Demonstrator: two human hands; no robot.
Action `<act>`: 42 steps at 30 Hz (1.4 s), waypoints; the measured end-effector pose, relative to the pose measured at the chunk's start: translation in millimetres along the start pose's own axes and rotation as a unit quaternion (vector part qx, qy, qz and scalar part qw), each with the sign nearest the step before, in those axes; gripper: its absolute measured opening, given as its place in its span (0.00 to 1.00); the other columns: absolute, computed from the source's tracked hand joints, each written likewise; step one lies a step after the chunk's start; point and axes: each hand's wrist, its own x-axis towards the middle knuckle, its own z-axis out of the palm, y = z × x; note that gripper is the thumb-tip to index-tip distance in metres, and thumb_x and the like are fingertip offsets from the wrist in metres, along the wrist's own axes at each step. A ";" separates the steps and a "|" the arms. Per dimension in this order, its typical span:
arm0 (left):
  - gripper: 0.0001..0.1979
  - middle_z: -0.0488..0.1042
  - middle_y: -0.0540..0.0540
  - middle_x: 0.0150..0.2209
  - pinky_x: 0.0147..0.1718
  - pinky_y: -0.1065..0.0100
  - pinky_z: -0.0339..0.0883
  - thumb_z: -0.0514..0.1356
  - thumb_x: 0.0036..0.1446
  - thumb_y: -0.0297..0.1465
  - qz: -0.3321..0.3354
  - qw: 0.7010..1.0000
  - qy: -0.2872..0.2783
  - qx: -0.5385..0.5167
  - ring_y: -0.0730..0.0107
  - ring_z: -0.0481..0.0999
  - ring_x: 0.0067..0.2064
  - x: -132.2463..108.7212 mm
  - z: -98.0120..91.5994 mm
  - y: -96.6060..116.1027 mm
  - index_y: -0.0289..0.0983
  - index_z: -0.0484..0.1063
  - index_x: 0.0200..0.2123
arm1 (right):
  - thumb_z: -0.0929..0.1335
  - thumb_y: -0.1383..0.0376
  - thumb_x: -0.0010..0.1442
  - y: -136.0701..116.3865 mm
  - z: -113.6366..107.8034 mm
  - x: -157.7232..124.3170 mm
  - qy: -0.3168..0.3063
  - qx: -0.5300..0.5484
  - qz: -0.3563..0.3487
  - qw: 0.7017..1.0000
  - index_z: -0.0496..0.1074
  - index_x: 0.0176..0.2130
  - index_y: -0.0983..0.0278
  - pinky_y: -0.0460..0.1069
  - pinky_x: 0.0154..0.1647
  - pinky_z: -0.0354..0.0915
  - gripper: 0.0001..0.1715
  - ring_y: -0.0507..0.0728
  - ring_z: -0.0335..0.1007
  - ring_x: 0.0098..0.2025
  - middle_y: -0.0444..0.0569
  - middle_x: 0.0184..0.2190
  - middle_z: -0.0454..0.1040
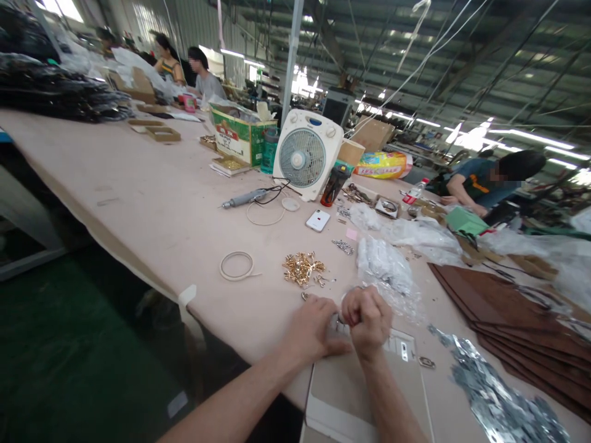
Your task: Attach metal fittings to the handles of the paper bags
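Note:
A beige flat panel (344, 391) lies at the table's front edge under both hands. My left hand (314, 326) is closed near its upper edge, with the thumb lying along the panel. My right hand (367, 317) is a fist just to the right. A small metal bit (339, 319) shows between the hands, but the fingers hide most of what they hold. On the panel's right side sits a small silver plate (404, 351), and a metal fitting (427, 362) lies just beyond. A pile of gold-coloured hardware (302, 269) is spread ahead of the hands.
A tape roll (236, 266), a grey electric screwdriver (244, 198), a phone (317, 220) and a white fan (305, 154) stand or lie farther back. To the right are plastic bags (383, 267), brown sheets (517, 320) and silver metal pieces (498, 394). A co-worker (484, 181) bends over the far right.

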 end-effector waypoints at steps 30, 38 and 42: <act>0.25 0.76 0.42 0.59 0.59 0.45 0.72 0.64 0.60 0.48 0.075 0.997 0.021 0.016 0.47 0.74 0.60 11.5 9.2 -18.7 0.43 0.75 0.57 | 0.71 0.47 0.63 -52.2 -134.6 -64.7 0.266 0.001 0.025 0.964 0.57 0.23 0.60 0.42 0.14 0.46 0.29 0.46 0.47 0.15 0.35 0.16 0.56; 0.06 0.77 0.40 0.51 0.52 0.54 0.77 0.61 0.65 0.34 0.092 0.980 0.160 -0.072 0.56 0.77 0.54 -9.3 -7.6 13.0 0.40 0.72 0.34 | 0.71 0.39 0.59 -93.3 -245.8 -104.9 0.251 -0.218 0.263 0.906 0.68 0.33 0.61 0.44 0.17 0.47 0.29 0.48 0.52 0.17 0.36 0.18 0.58; 0.11 0.78 0.43 0.44 0.45 0.64 0.79 0.60 0.64 0.26 0.182 0.961 0.191 -0.086 0.66 0.80 0.45 -30.9 -32.9 69.5 0.40 0.64 0.29 | 0.68 0.40 0.61 -94.0 -258.3 -109.7 0.226 -0.471 0.179 0.834 0.73 0.35 0.62 0.52 0.31 0.67 0.28 0.58 0.69 0.29 0.47 0.27 0.72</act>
